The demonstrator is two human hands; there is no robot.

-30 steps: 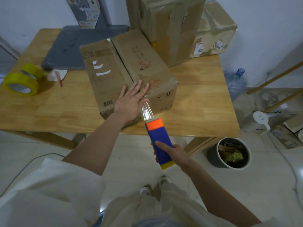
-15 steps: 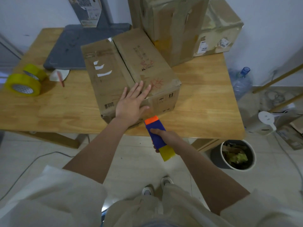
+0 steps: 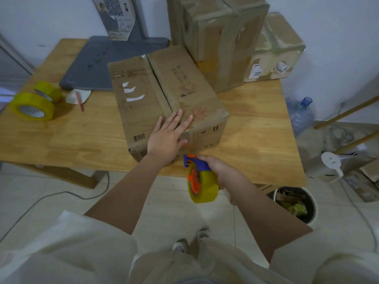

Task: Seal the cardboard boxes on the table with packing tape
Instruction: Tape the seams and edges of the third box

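Note:
A brown cardboard box (image 3: 147, 95) lies on the wooden table (image 3: 256, 140), its two top flaps meeting along a centre seam. My left hand (image 3: 167, 136) presses flat on the near end of the box top, fingers straight, over the seam. My right hand (image 3: 217, 167) grips a blue and orange tape dispenser (image 3: 200, 179) with a yellowish roll, held at the box's near face close to the table's front edge. A short strip of clear tape runs from the dispenser up to the box edge under my left thumb.
Two yellow tape rolls (image 3: 33, 106) lie at the table's left. A grey stand base (image 3: 106, 60) sits behind the box. Two taped boxes (image 3: 219, 37) stand at the back right. On the floor to the right are a waste bin (image 3: 295, 203) and a water bottle (image 3: 301, 115).
My right hand has brought the dispenser up against the box's near face and turned it, so the roll shows side-on. The stretched tape strip has shortened. My left hand stays pressed on the box.

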